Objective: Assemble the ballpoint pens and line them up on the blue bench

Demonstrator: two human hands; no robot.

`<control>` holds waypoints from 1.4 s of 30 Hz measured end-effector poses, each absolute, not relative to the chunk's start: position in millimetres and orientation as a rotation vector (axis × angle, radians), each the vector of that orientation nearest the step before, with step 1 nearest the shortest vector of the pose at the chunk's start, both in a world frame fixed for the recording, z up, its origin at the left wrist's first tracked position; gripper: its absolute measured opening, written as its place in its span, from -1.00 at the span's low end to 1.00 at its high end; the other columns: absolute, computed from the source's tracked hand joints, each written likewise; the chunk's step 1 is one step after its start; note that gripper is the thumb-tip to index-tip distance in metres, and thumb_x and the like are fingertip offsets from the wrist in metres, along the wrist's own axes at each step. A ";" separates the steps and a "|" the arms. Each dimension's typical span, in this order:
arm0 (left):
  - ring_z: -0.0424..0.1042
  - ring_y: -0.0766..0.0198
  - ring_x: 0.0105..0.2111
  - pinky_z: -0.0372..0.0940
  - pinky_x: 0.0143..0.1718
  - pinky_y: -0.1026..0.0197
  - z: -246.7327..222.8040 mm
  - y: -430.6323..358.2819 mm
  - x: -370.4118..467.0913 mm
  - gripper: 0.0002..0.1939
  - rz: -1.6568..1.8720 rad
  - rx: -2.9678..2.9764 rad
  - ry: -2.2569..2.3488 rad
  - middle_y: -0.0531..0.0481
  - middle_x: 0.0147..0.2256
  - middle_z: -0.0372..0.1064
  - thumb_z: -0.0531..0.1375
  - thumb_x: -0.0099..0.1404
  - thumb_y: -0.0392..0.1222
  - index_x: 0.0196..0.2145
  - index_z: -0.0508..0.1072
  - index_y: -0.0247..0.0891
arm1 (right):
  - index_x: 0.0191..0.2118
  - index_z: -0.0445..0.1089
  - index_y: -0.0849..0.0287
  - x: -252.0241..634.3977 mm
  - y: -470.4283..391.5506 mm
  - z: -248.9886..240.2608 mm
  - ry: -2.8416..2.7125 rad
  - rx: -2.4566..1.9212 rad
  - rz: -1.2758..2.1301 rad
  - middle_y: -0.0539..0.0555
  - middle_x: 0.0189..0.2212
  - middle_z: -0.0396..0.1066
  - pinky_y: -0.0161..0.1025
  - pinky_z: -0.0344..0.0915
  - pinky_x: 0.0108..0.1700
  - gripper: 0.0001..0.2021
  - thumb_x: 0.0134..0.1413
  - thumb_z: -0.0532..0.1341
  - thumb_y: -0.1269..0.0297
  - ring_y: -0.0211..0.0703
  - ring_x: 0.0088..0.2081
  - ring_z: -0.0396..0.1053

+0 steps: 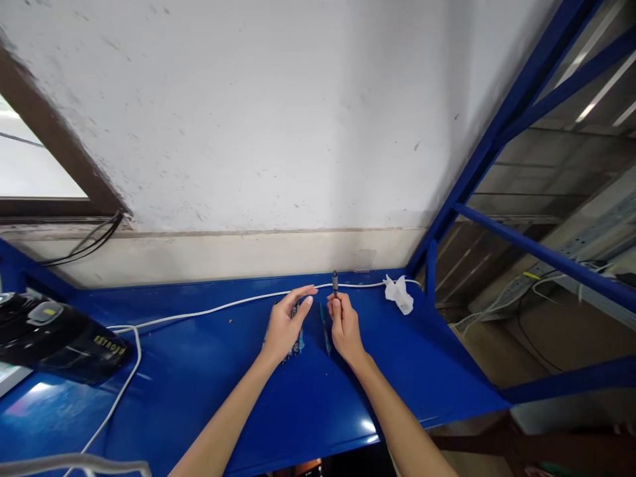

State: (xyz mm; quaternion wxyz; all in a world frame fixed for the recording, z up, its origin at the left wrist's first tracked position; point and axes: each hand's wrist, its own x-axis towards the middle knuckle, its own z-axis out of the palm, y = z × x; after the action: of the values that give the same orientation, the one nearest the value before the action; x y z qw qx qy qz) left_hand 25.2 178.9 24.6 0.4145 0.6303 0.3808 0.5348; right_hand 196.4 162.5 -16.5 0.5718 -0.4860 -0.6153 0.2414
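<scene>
My right hand [344,324] is closed around a dark pen [335,283], held upright with its grey grip end pointing up. Just left of that hand, a teal pen [325,329] lies lengthwise on the blue table [199,391]. My left hand [288,321] has its fingers stretched out and the thumb apart, with nothing held in it. Beneath and beside it lies a group of several pens [299,341], partly covered by the hand.
A white cable [209,310] runs along the back of the table. Crumpled white tissue [398,295] lies at the back right. On the left is a black appliance [69,338]. Blue frame bars [477,172] rise on the right, and a white wall [278,132] stands behind.
</scene>
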 end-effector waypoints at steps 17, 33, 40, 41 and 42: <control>0.63 -0.08 -0.04 0.51 -0.01 -0.01 15.9 167.8 16.7 -0.62 1.382 1.083 0.778 -0.24 -0.02 0.66 0.37 0.39 0.05 0.03 0.66 -0.24 | 0.04 0.41 0.08 191.5 152.7 -10.3 -1.947 -1.008 0.610 0.10 -0.22 0.51 -0.23 0.36 -0.17 -0.69 0.61 -0.07 0.20 -0.10 -0.26 0.48; 0.67 0.04 -0.20 0.52 -0.07 0.09 18.9 167.3 18.1 -0.74 1.531 0.940 1.062 -0.12 -0.23 0.70 0.53 0.18 -0.05 -0.24 0.70 -0.24 | 0.06 0.36 0.09 190.0 152.8 -6.3 -1.944 -1.027 0.441 0.11 -0.21 0.46 -0.19 0.31 -0.18 -0.78 0.59 -0.02 0.26 -0.09 -0.27 0.41; 0.61 0.14 -0.30 0.45 -0.23 0.20 21.2 167.4 19.5 -0.75 1.509 1.090 1.096 -0.06 -0.32 0.65 0.50 0.21 -0.02 -0.29 0.64 -0.22 | 0.05 0.26 0.11 189.4 154.9 -12.9 -1.852 -1.116 0.467 0.08 -0.25 0.46 -0.18 0.38 -0.23 -0.87 0.55 0.08 0.22 -0.08 -0.31 0.46; 0.62 0.13 -0.27 0.45 -0.20 0.19 21.3 167.0 20.2 -0.75 1.496 1.093 1.086 -0.07 -0.30 0.66 0.50 0.22 -0.03 -0.27 0.64 -0.22 | 0.11 0.25 0.12 189.7 155.1 -11.7 -1.864 -1.135 0.461 0.09 -0.24 0.47 -0.17 0.41 -0.20 -0.83 0.54 0.09 0.21 -0.06 -0.28 0.48; 0.62 0.12 -0.24 0.45 -0.18 0.18 21.2 166.8 20.9 -0.76 1.491 1.088 1.077 -0.08 -0.28 0.67 0.50 0.22 -0.03 -0.26 0.64 -0.22 | 0.15 0.25 0.12 190.2 155.2 -9.9 -1.891 -1.149 0.442 0.10 -0.22 0.49 -0.14 0.43 -0.15 -0.79 0.55 0.09 0.21 -0.04 -0.24 0.50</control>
State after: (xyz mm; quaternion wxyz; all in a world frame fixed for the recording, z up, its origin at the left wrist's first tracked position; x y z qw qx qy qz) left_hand 20.9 166.8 21.2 0.4812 0.4463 0.4418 0.6116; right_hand 190.2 155.2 -9.9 0.4283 -0.4600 -0.7574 0.1770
